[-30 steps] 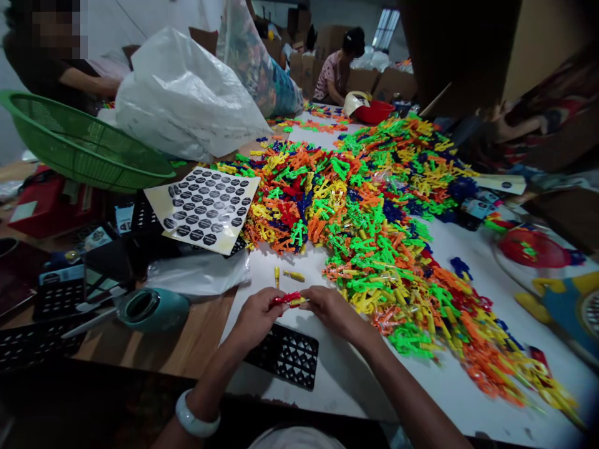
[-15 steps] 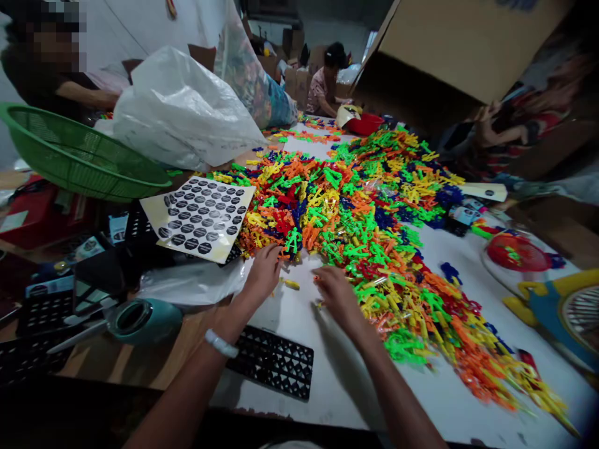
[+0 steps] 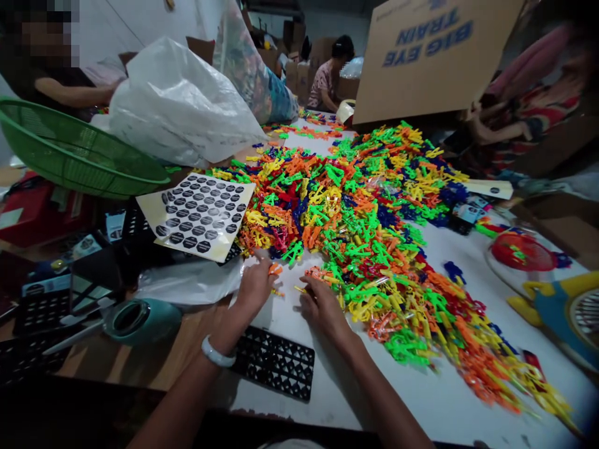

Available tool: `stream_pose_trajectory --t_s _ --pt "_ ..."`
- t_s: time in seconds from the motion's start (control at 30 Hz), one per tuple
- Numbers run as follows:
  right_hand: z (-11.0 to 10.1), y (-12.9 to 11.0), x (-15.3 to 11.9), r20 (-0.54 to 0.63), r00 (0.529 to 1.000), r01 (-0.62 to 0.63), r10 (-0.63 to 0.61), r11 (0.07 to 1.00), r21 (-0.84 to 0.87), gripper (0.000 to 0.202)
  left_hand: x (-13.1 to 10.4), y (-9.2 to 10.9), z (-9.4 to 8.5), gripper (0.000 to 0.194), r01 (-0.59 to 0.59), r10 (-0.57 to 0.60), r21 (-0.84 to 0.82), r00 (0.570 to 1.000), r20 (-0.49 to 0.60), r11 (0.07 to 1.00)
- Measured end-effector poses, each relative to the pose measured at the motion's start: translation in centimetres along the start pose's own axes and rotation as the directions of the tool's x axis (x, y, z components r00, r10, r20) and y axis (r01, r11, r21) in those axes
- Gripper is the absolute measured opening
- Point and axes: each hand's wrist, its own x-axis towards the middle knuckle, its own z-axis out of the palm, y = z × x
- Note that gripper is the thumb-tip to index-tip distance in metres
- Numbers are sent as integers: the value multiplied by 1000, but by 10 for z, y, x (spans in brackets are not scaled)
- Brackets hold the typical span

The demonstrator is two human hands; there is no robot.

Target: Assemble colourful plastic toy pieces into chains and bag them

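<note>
A heap of small plastic toy pieces (image 3: 322,206) in green, orange, yellow, red and blue covers the middle of the white table. At its near edge my left hand (image 3: 256,284), with a pale bracelet (image 3: 218,352) on the wrist, is closed on an orange plastic piece (image 3: 275,269). Just below those fingers lies a little yellow-orange piece (image 3: 279,293). My right hand (image 3: 325,308) has its fingers curled, with a thin yellow piece (image 3: 300,289) poking out at the fingertips. Orange pieces (image 3: 321,274) lie right beyond it. Between my forearms rests a black perforated tray (image 3: 276,362).
A sticker sheet (image 3: 201,215), green basket (image 3: 84,156), white plastic bag (image 3: 182,106) and teal jar (image 3: 143,321) stand left. A blue-yellow fan (image 3: 561,312) and red sieve (image 3: 521,252) are right. A co-worker holds a cardboard box (image 3: 430,68); other people sit further back.
The cardboard box has tipped so its printed side shows. My left hand has drawn back slightly with the orange piece; my right hand has shifted left and down. The loose yellow piece between them is gone from its spot.
</note>
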Motion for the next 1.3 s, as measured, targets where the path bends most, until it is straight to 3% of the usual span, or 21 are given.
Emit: stream_pose_trajectory --t_s 0.07,0.13,0.2,0.3,0.37,0.5,0.6,0.73,0.8,0.93,1.0,1.1,1.17,1.23,1.3 --pt "-5 -5 0 9 999 39 -38 994 -98 15 -11 -1 -2 8 31 -28 -81 999 38 996" --pt "-10 -12 -1 -5 1000 20 -21 998 -65 7 -25 -1 -2 14 63 -53 -156 996 65 986" --pt "-12 -20 -2 -44 997 -54 62 985 165 4 -41 2 -3 17 87 -60 -269 992 109 959" --pt "-10 -34 -5 -39 987 -106 153 822 559 13 -60 10 -1 19 152 -57 -505 979 197 850" --pt "-8 -40 -7 -43 989 -82 143 760 644 14 -68 16 1 19 197 -68 -591 970 233 783" --pt "-6 -42 -12 -96 989 -42 109 848 529 8 -74 23 5 22 221 -107 -559 967 229 799" --pt "-9 -38 -14 -133 991 56 -3 916 398 7 -76 24 5 21 176 -83 -510 976 200 842" --pt "-14 -34 -13 -54 965 259 -256 900 350 17 -76 23 -1 19 132 19 -567 968 252 813" --pt "-15 -32 -12 -26 950 298 -312 876 378 18 -75 22 -5 19 149 50 -600 952 301 786" --pt "-13 -27 -11 -28 986 160 -166 877 453 8 -75 18 -10 17 112 88 -542 940 329 833" --pt "-14 -25 -12 78 995 7 -58 846 533 8 -76 17 -10 14 49 123 -449 930 346 892" --pt "-23 -21 -16 328 944 -254 36 713 653 15 -82 23 -9 13 -29 174 -330 890 421 943" --pt "-41 -14 -21 413 909 -343 53 658 670 22 -87 28 -11 14 -75 232 -336 860 455 939" --pt "-68 -2 -25 402 910 -357 103 687 633 31 -88 32 -14 26 -146 329 -404 841 430 903" --pt "-93 12 -24 219 952 -299 213 798 524 40 -80 31 -17 40 -232 393 -435 860 327 870"
